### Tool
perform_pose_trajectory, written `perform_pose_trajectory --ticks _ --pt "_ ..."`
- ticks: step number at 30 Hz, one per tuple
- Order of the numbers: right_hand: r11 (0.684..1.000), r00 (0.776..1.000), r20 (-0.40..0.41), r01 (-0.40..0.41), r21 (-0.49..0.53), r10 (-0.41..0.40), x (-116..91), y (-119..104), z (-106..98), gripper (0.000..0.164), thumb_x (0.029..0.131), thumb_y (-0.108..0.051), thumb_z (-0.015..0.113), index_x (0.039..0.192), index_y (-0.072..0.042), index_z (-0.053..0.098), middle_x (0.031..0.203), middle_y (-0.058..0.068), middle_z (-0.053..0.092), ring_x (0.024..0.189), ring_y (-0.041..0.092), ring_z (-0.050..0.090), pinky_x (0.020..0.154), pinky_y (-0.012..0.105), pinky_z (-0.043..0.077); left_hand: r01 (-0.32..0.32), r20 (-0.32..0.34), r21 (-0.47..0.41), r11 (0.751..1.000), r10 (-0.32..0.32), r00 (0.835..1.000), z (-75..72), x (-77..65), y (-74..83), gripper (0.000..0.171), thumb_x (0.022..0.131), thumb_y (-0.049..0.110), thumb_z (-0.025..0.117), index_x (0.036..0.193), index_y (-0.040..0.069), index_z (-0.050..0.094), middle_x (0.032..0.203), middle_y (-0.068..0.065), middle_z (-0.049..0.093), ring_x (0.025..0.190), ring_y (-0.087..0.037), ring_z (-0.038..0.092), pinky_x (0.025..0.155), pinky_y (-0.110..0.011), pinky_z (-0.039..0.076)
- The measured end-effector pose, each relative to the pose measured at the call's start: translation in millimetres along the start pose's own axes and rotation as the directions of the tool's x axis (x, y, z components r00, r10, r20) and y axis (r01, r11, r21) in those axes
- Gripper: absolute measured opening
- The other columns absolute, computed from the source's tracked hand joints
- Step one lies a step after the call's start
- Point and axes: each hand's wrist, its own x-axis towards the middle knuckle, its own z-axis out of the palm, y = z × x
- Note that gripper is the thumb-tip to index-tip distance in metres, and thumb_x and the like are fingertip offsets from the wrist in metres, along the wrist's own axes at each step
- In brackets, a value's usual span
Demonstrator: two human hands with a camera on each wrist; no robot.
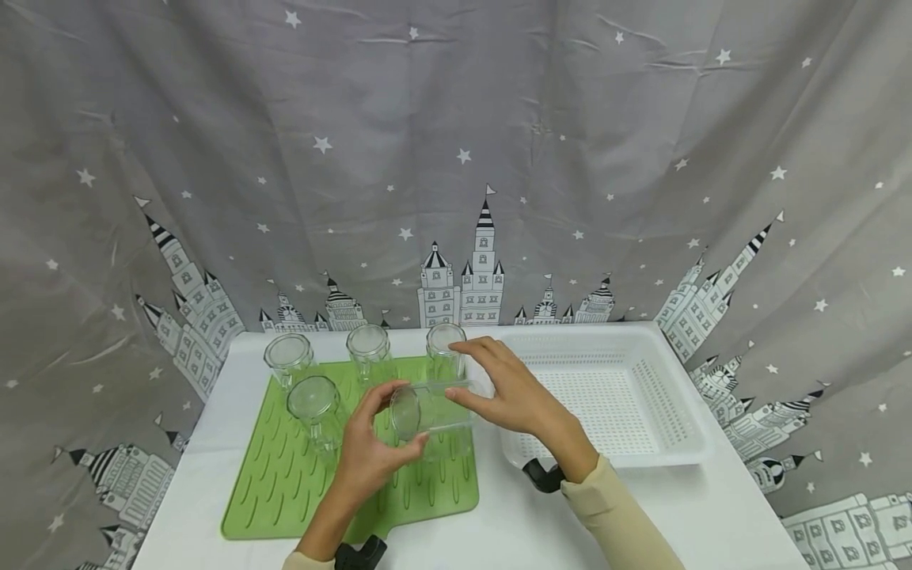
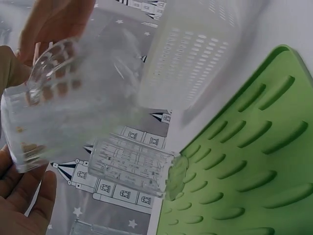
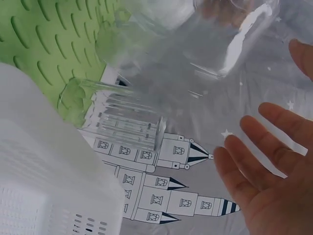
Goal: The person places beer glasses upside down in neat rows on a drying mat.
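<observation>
A clear glass mug (image 1: 440,408) is held on its side above the green drying mat (image 1: 427,492), its base toward the left. My left hand (image 1: 374,443) grips it around the base end, thumb below and fingers above. The mug's handle (image 2: 51,61) shows in the left wrist view. To the right, my right hand (image 1: 509,388) is spread beside the mug's other end, fingers extended. In the right wrist view a gap separates its fingers (image 3: 254,156) from the mug (image 3: 195,44). Whether its thumb touches the glass I cannot tell.
Several more glass mugs stand upside down on the mat, among them a front-left mug (image 1: 314,408) and a back-right mug (image 1: 446,348). A white perforated basket (image 1: 684,447) sits right of the mat on the white table (image 1: 513,522). A grey printed curtain (image 1: 456,158) hangs behind.
</observation>
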Motion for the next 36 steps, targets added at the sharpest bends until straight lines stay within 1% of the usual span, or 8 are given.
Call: perform_pose_trajectory --ticks 4,6,8,14,16,25,32,36 --pt "0.999 0.998 -0.047 0.038 -0.026 -0.039 0 1 0 0.057 0.1 -0.046 0.074 0.151 -0.024 0.059 0.152 0.001 0.06 0.146 0.024 0.054 0.122 0.053 0.051 0.0 0.003 0.004 1.0 0.0 1.0 1.5 0.0 -1.3 0.081 0.072 0.007 0.096 0.145 0.016 0.063 0.133 0.005 0.067 0.119 -0.009 0.063 0.101 -0.037 0.06" --pt "0.998 0.997 -0.061 0.051 -0.029 -0.052 0 1 0 0.055 0.1 -0.045 0.075 0.149 -0.024 0.061 0.15 0.001 0.061 0.145 0.024 0.055 0.121 0.052 0.052 -0.004 -0.001 0.002 1.0 0.004 1.0 1.9 -0.5 -3.3 0.081 0.072 0.007 0.096 0.146 0.016 0.063 0.132 0.003 0.066 0.117 -0.008 0.063 0.099 -0.031 0.059" --pt "0.998 0.996 -0.067 0.06 -0.035 -0.062 0 1 0 0.053 0.1 -0.044 0.076 0.147 -0.023 0.062 0.149 0.001 0.061 0.144 0.024 0.055 0.12 0.052 0.053 -0.002 -0.009 -0.003 1.0 0.002 1.0 2.1 -1.3 -4.6 0.081 0.073 0.008 0.096 0.146 0.018 0.062 0.131 0.002 0.066 0.116 -0.008 0.062 0.099 -0.028 0.056" --pt "0.995 0.994 -0.06 0.083 -0.047 -0.086 1 2 2 0.053 0.101 -0.042 0.075 0.146 -0.017 0.063 0.148 0.004 0.063 0.143 0.027 0.057 0.119 0.053 0.053 0.004 -0.024 0.002 1.0 -0.004 1.0 2.3 -1.9 -5.4 0.08 0.074 0.011 0.097 0.146 0.02 0.062 0.134 0.004 0.065 0.118 -0.007 0.061 0.1 -0.03 0.055" --pt "0.996 0.996 -0.05 0.078 -0.049 -0.08 1 2 2 0.053 0.101 -0.042 0.075 0.146 -0.018 0.064 0.149 0.004 0.063 0.143 0.026 0.057 0.119 0.053 0.053 -0.001 -0.029 0.007 1.0 0.001 1.0 2.6 -2.1 -5.6 0.081 0.073 0.01 0.097 0.146 0.018 0.063 0.133 0.003 0.065 0.117 -0.008 0.062 0.098 -0.032 0.057" --pt "0.996 0.998 -0.038 0.056 -0.064 -0.059 -1 0 2 0.052 0.102 -0.045 0.073 0.147 -0.021 0.064 0.15 0.002 0.062 0.143 0.024 0.057 0.12 0.053 0.053 -0.029 -0.011 0.037 0.999 0.029 1.0 5.0 -1.3 -11.3 0.081 0.073 0.014 0.098 0.146 0.02 0.062 0.133 -0.002 0.066 0.116 -0.016 0.065 0.094 -0.038 0.061" --pt "0.997 0.999 -0.029 0.038 -0.066 -0.04 -6 2 0 0.052 0.102 -0.045 0.073 0.148 -0.023 0.063 0.15 0.001 0.062 0.143 0.023 0.057 0.121 0.051 0.052 0.001 -0.022 0.087 0.996 0.001 1.0 6.2 7.9 -21.5 0.084 0.071 0.015 0.099 0.148 0.02 0.064 0.132 0.0 0.067 0.118 -0.016 0.064 0.098 -0.042 0.059" --pt "0.998 0.999 -0.026 0.019 -0.058 -0.021 -9 3 -2 0.053 0.103 -0.045 0.072 0.149 -0.023 0.062 0.151 0.001 0.062 0.144 0.024 0.056 0.121 0.053 0.052 0.013 -0.023 0.107 0.994 -0.011 1.0 5.8 14.3 -28.0 0.085 0.071 0.014 0.099 0.148 0.022 0.063 0.134 -0.003 0.067 0.122 -0.02 0.064 0.101 -0.046 0.057"
